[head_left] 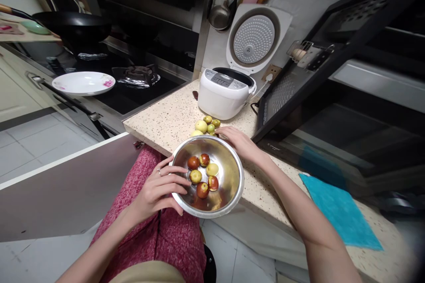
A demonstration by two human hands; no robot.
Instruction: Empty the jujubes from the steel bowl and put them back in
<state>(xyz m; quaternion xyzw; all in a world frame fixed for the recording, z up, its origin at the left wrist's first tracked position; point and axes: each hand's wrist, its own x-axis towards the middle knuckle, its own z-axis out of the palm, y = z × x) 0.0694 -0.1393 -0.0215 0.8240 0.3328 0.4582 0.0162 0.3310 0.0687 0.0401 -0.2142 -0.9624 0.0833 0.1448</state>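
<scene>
A shiny metal bowl sits at the counter's front edge, jutting over my lap. Several jujubes, some red-brown and some yellow-green, lie in it. My left hand grips the bowl's left rim, its fingers reaching over the edge toward the fruit. Behind the bowl, more green jujubes are gathered on the countertop. My right hand reaches around the bowl's far right side, fingers stretched out, with the fingertips at the edge of this pile. The bowl's rim hides part of that hand and some of the pile.
A white rice cooker with its lid raised stands behind the pile. On the left, a floral plate and a black wok are on the stove. A dark oven and a turquoise cloth are to the right.
</scene>
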